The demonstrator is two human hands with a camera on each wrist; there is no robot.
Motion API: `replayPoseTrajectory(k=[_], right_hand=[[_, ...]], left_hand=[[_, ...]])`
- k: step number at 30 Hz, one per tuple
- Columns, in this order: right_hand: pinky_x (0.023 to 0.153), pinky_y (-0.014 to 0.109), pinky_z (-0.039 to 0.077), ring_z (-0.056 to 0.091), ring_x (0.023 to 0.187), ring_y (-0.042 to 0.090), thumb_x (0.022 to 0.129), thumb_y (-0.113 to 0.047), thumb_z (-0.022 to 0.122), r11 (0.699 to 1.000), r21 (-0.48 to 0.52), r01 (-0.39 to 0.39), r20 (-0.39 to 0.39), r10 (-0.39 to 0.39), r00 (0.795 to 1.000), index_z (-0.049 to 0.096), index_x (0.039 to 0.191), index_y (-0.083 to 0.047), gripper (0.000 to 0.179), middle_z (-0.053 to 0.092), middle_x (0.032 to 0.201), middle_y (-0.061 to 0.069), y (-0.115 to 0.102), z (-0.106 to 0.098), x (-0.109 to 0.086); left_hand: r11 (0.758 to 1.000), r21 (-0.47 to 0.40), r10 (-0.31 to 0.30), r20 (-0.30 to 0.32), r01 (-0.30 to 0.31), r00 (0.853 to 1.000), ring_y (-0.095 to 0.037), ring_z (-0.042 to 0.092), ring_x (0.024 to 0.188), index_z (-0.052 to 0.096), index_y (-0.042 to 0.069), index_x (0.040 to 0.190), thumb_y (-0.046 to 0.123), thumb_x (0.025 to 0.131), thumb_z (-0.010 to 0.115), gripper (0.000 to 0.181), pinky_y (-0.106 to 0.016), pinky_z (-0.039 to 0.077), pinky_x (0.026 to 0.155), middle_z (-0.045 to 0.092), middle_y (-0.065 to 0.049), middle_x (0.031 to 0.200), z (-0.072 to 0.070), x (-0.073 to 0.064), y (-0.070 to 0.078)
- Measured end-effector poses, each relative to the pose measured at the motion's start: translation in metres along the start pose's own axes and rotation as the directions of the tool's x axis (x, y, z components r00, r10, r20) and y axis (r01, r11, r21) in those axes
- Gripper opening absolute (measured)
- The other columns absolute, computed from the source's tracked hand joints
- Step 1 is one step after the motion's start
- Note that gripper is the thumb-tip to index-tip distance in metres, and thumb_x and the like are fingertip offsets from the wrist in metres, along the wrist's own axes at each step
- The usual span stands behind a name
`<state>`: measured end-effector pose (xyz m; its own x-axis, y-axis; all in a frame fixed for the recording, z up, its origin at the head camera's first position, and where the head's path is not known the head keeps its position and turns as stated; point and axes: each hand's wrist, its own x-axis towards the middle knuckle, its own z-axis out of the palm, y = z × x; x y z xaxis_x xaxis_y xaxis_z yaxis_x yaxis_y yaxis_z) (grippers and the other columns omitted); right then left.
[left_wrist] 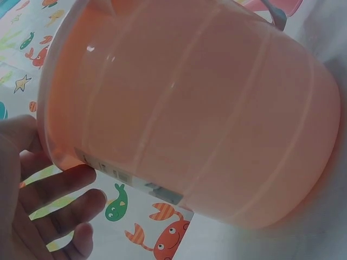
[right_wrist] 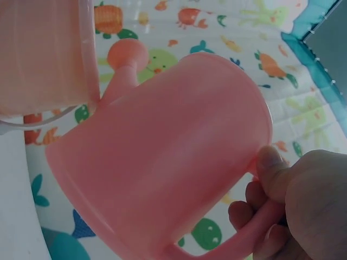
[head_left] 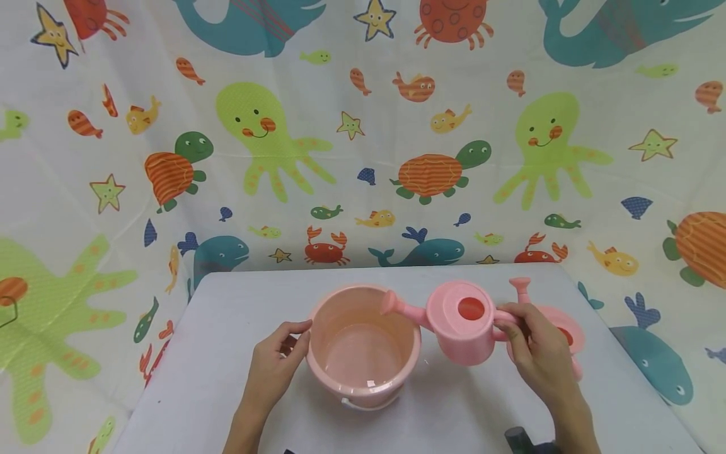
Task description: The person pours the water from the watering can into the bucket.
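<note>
A light pink bucket stands upright on the table, its inside bare in the head view. My left hand pinches the bucket's left rim; in the left wrist view, one finger touches the outer wall below the rim and the other fingers hang curled beside it. My right hand grips the handle of a pink watering can, held up above the table to the right of the bucket. Its spout head reaches over the bucket's right rim. In the right wrist view the watering can shows its side and handle.
A second pink watering can sits on the table, partly hidden behind my right hand. A white handle hangs at the bucket's front. Behind the white table hangs a curtain printed with sea animals.
</note>
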<state>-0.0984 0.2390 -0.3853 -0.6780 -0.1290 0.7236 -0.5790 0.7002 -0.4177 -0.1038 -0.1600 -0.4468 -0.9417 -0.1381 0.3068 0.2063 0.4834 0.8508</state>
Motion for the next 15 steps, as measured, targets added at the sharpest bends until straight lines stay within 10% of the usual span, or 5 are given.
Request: replayPoseTrajectory(k=[15], right_hand=[[0.081, 0.001, 0.045, 0.061, 0.079, -0.005, 0.074, 0.017, 0.076, 0.999, -0.012, -0.040, 0.033, 0.040, 0.999, 0.065, 0.108, 0.000, 0.039, 0.072, 0.096, 0.007, -0.0035, -0.0031, 0.0094]], left_hand=[[0.998, 0.021, 0.061, -0.016, -0.060, 0.998, -0.004, 0.060, 0.071, 0.076, 0.016, 0.109, 0.021, 0.094, 0.071, 0.017, -0.022, 0.053, 0.064, 0.078, 0.004, 0.105, -0.0025, 0.0004, -0.0012]])
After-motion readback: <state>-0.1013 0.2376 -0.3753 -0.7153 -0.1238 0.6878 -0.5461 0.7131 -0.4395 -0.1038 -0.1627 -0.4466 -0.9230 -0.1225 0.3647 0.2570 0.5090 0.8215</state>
